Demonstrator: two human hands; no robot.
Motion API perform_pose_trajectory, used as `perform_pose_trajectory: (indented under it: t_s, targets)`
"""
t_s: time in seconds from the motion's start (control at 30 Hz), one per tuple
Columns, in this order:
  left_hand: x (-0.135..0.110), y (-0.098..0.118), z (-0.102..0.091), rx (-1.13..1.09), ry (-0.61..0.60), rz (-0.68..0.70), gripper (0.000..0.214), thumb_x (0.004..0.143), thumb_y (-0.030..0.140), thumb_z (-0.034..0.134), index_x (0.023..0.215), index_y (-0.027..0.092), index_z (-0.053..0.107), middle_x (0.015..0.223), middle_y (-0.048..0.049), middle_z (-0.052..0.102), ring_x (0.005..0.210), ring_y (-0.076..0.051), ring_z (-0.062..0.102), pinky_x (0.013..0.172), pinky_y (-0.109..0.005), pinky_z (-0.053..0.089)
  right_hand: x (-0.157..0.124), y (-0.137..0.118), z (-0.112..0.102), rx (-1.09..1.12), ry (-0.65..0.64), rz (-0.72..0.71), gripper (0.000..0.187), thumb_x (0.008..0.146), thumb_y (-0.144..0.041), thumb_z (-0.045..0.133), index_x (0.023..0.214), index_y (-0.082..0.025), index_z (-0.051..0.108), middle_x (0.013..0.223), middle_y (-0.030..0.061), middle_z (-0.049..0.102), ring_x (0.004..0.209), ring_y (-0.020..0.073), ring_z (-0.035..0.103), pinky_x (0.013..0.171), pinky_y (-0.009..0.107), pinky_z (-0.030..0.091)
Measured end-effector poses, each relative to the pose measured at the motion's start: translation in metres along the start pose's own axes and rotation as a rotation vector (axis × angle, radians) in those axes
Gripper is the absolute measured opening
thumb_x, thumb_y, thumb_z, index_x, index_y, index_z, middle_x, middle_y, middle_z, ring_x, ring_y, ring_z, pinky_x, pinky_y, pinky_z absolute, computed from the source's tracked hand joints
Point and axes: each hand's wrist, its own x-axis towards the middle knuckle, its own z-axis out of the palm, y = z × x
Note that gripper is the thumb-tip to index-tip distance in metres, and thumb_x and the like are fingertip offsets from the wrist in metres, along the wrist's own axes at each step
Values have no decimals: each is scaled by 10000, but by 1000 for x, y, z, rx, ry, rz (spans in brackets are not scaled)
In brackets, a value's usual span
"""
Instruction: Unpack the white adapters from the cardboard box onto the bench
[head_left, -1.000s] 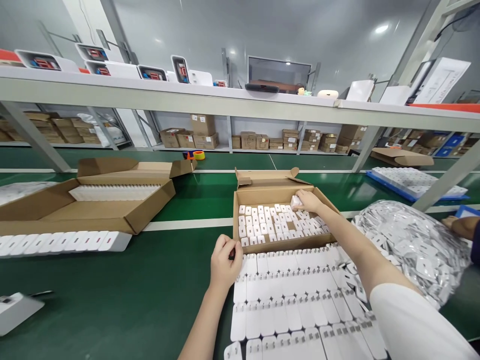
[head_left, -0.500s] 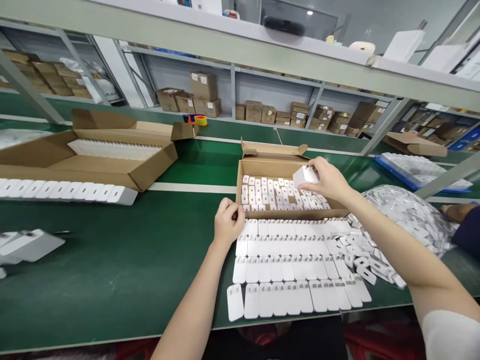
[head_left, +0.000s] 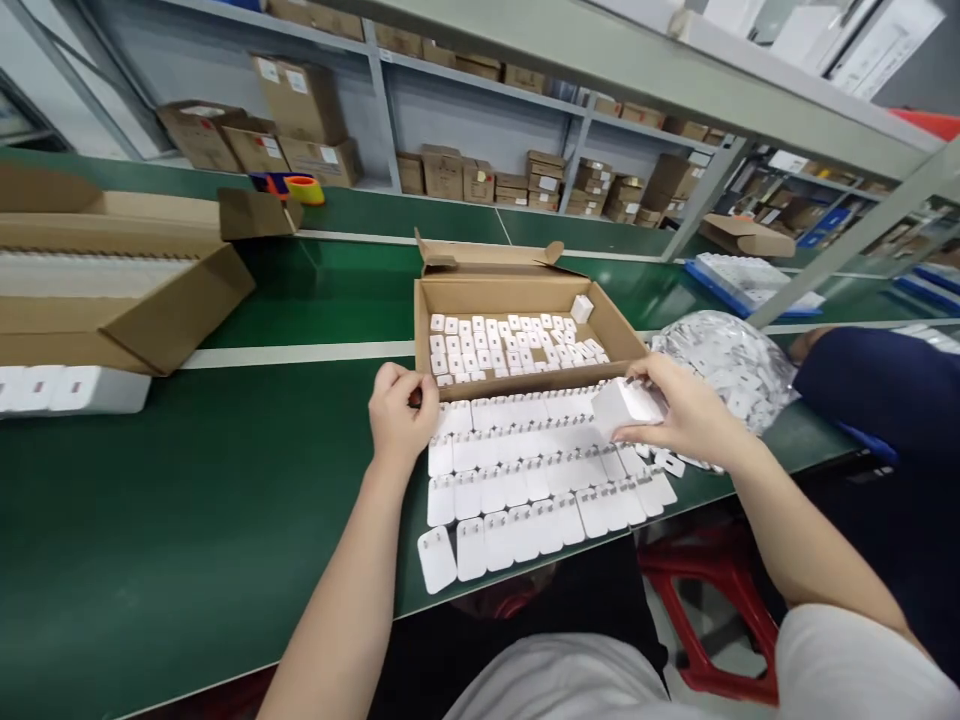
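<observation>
Arms, pair, forearms bare (head_left: 334, 590), crossing the table's (head_left: 225, 520) near edge.
Left hand (head_left: 401, 420): fingers curled, thumb bent toward them. Right hand (head_left: 686, 412): thumb below, fingers above, clasped in a grip; elbow bent; sleeve (head_left: 855, 665) white, short.

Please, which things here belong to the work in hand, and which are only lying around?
Likely in the work:
white block, held in the right hand
box, left hand at its near corner
rows of white panels

Likely just around:
yellow roll
cartons at the back
red stool
</observation>
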Motion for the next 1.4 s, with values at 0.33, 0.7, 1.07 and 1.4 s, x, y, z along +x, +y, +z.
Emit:
perform_pose_trajectory:
  t_s: [0.33, 0.7, 1.07, 1.4]
  targets:
    - [-2, 2, -1, -9, 4, -23, 269, 857, 130, 535, 601, 177, 468, 683, 2, 401, 621, -124, 438, 576, -255, 363, 34, -26, 46, -34, -53, -152, 640, 703, -643, 777, 1057, -186, 502, 1023, 87, 604, 868, 261, 593, 737, 374, 473]
    - [-1, 3, -3, -32, -11, -14, 273, 882, 139, 521, 619, 186, 463, 690, 2, 396, 609, -124, 431, 560, -255, 360, 65, -48, 83, -79, -117, -230, 607, 751, -652, 730, 1058, -165, 536, 1012, 101, 623, 872, 278, 607, 748, 398, 492]
    - [-2, 4, -3, -35, -23, -49, 271, 886, 154, 506, 623, 188, 453, 696, -1, 398, 604, -123, 431, 553, -259, 362, 57, -50, 88, 0, -158, -229, 627, 802, -651, 676, 1163, -160, 525, 1129, 136, 634, 1055, 327, 588, 917, 495, 487]
    - [-1, 4, -4, -47, -32, -71, 265, 888, 182, 512, 627, 190, 470, 697, -4, 403, 598, -126, 426, 546, -264, 358, 128, 72, 39, 158, 275, 410, 394, 983, -465, 446, 1233, -165, 497, 1211, 121, 623, 1076, 231, 607, 916, 351, 490]
